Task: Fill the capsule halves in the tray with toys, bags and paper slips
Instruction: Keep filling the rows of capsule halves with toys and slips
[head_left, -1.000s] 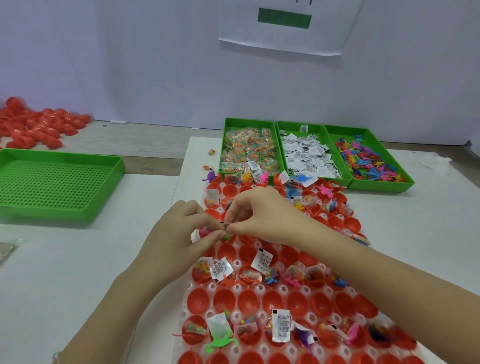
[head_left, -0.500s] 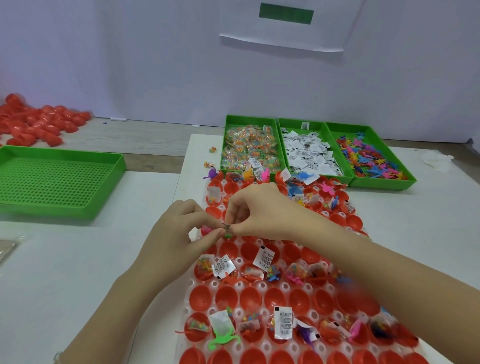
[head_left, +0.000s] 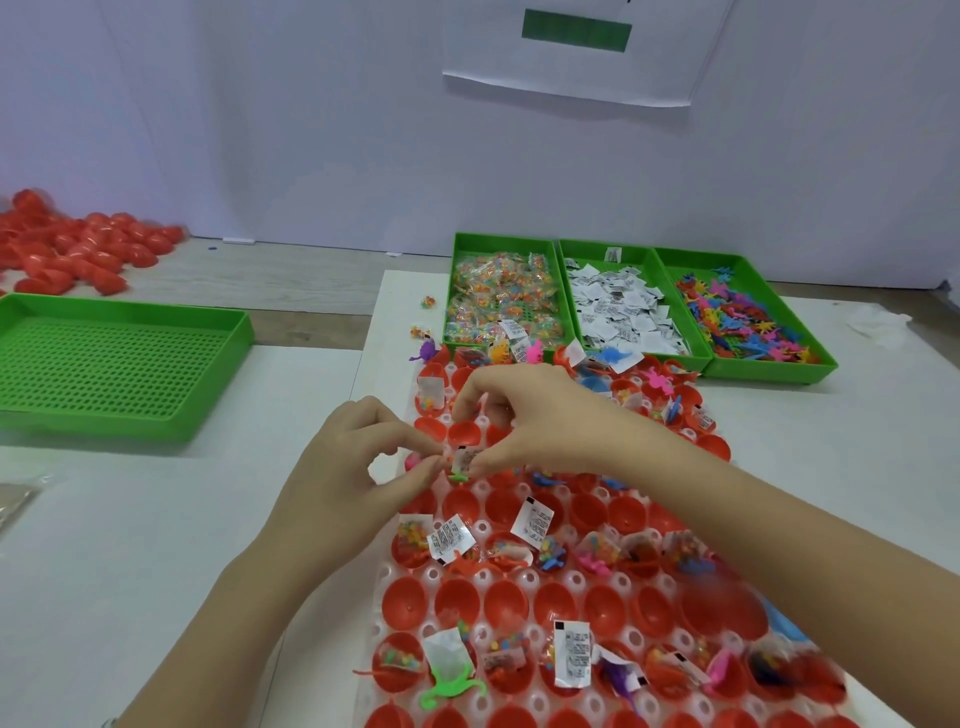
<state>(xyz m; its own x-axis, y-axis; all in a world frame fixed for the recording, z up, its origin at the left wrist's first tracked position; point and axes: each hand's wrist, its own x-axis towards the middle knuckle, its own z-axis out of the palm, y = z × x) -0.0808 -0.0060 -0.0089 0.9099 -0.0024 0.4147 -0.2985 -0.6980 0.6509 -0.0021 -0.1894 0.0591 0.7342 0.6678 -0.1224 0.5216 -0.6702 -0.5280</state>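
- Head view: both hands meet over the clear moulded plastic tray (head_left: 532, 578) of red plastic capsule halves (head_left: 457, 600), above its left side and toward its far end.
- The left hand (head_left: 358, 467) pinches with thumb and forefinger at a small green plastic toy (head_left: 458, 475). The right hand (head_left: 524, 415) pinches a white printed paper slip (head_left: 466, 460) that touches the toy. Its other fingers are curled above.
- The step looks like gathering or untangling one set of contents before dropping it into a half. I cannot tell whether a bag is in the bundle.
- Some rows of the tray hold toys, bags and slips. The row under the hands and another nearer row look mostly empty, so the task seems roughly midway.
- Next, the bundle should go down into the empty half (head_left: 464, 434) just beyond the fingertips and be released cleanly so that the slip does not cling.
- Just beyond the tray's far end stand three green plastic bins: bags (head_left: 451, 291), slips (head_left: 582, 243) and toys (head_left: 769, 371).
- Well left of the tray, a green perforated crate (head_left: 119, 364) sits on the white table (head_left: 130, 545).
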